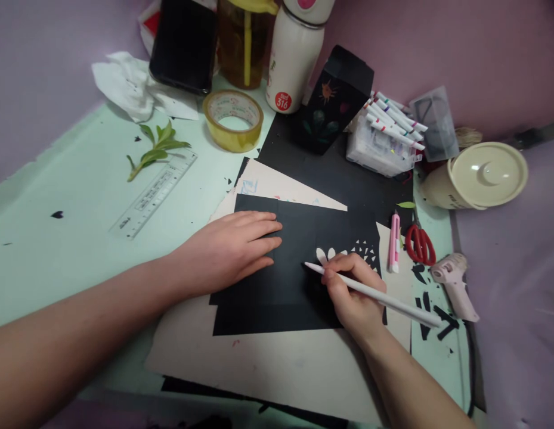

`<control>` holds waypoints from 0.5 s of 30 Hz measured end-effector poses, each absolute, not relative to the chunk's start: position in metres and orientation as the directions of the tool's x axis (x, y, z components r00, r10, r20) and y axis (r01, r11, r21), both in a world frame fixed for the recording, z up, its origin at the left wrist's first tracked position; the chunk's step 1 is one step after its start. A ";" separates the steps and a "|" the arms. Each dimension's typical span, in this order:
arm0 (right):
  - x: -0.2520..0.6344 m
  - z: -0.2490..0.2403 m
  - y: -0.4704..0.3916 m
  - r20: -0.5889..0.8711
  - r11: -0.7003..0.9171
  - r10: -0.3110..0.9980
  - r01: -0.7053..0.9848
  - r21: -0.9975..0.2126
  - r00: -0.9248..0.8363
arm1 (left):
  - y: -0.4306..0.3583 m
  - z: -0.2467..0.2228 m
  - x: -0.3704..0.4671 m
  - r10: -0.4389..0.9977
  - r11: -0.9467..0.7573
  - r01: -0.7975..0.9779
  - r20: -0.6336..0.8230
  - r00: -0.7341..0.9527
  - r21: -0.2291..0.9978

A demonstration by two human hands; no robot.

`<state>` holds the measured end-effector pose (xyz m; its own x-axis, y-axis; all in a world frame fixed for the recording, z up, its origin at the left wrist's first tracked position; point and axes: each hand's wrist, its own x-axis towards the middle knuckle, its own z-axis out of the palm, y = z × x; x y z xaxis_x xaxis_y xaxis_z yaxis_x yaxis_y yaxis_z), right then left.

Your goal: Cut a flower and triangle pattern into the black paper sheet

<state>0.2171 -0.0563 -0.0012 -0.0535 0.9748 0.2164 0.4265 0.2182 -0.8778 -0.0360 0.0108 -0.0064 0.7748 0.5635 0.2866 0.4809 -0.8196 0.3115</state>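
Note:
Black paper (259, 319) with flower-petal and small triangular cutouts on its right side lies on pale sheets (263, 363). My left hand (241, 247) rests flat on its left part, fingers stretched out. In a writing grip, my right hand (355, 292) holds a white pen (384, 298). The pen's tip points left, at or just above the middle of the black paper; whether it touches I cannot tell. Petal cutouts (331, 254) show just above my right fingers, partly covered by them.
Left lie a clear ruler (154, 193), a leafy sprig (158, 146) and a tape roll (234, 122). Behind stand a phone (183, 44), white bottle (294, 59), black box (337, 98) and markers (395, 122). Right are a pink cutter (394, 241), red scissors (420, 244), glue gun (455, 286) and lidded pot (476, 173).

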 end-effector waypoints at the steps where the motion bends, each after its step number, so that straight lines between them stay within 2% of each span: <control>1: 0.217 -0.001 -0.056 0.220 0.218 0.974 0.443 -0.870 -0.048 | 0.011 -0.007 -0.036 0.563 -0.820 0.480 0.287 0.775 0.312; 5: 0.217 0.000 -0.056 0.234 0.207 0.972 0.485 -0.850 -0.006 | 0.011 -0.007 -0.036 0.561 -0.822 0.476 0.298 0.772 0.314; 11: 0.218 0.001 -0.056 0.271 0.233 0.962 0.442 -0.866 0.025 | 0.011 -0.006 -0.035 0.564 -0.820 0.480 0.291 0.773 0.312; 15: 0.216 -0.001 -0.052 0.243 0.212 0.970 0.448 -0.869 0.014 | 0.011 -0.006 -0.035 0.561 -0.823 0.479 0.294 0.774 0.306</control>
<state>0.2163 -0.0516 -0.0013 0.0143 0.9698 0.2435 0.4476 0.2115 -0.8688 -0.0355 0.0108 -0.0058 0.7741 0.5605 0.2944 0.4792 -0.8226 0.3061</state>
